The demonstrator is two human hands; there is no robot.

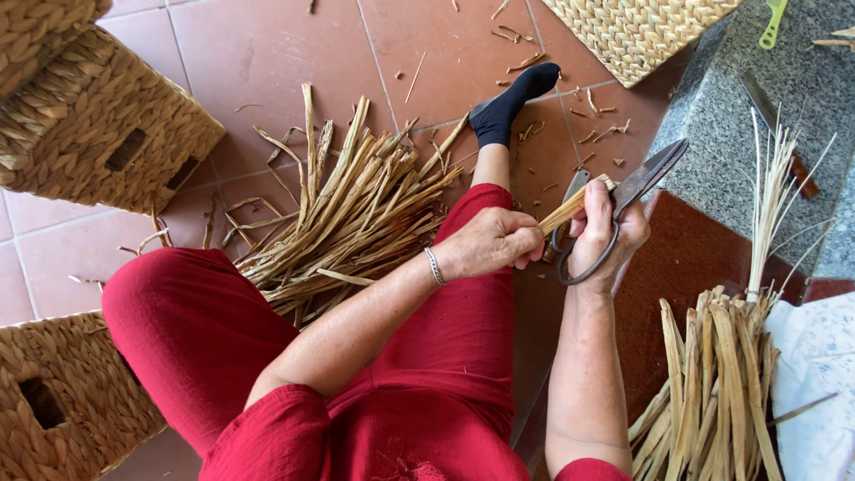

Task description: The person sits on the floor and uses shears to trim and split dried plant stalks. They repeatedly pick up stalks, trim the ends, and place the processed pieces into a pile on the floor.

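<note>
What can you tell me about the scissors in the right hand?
The scissors are large shears of dark, dull metal with long looped handles and broad blades. The right hand grips the loops, with the blades parted and pointing up and to the right, toward the grey stone ledge. Between the blades near the pivot lies the end of a pale straw bundle, which the left hand pinches.

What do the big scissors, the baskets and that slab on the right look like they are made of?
The large dark scissors in the right hand look like dull, unpolished metal, probably iron or steel. The tan woven baskets seem plaited from dried plant fibre, matt and ridged. The speckled grey slab looks like polished granite.
</note>
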